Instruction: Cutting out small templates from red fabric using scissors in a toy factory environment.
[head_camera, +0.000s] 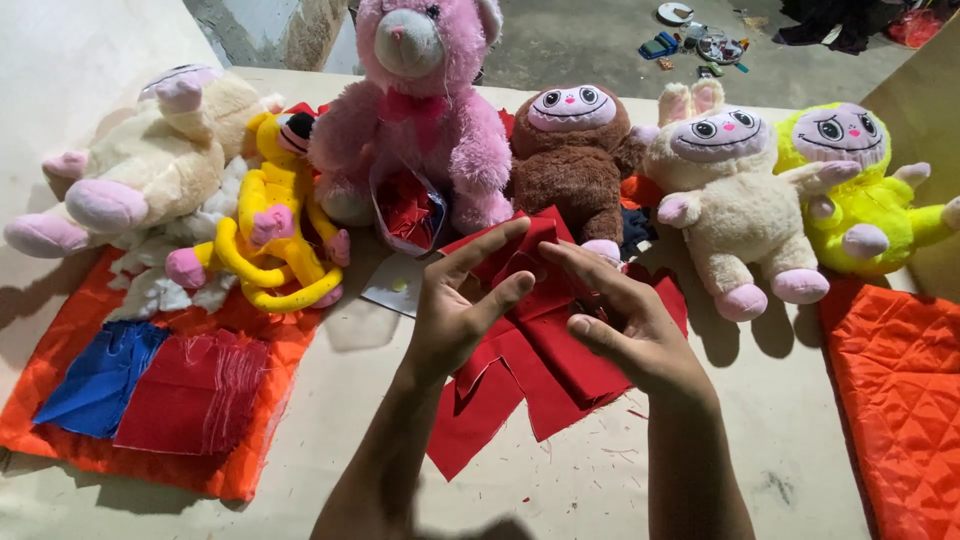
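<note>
I've got both hands over the middle of the frame: my left hand (462, 305) is spread wide open, fingers fanned, its fingertips touching the top of the pile of red fabric pieces (545, 355) on the desk (600, 480), gripping nothing that I can see. My right hand (625, 320) is half open, fingers stretched over the same pile, and whether it pinches a piece I cannot tell. Just behind the pile sit the pink teddy bear (425, 110) and brown plush (572, 150); an orange quilted sheet (150, 460) lies lower left.
</note>
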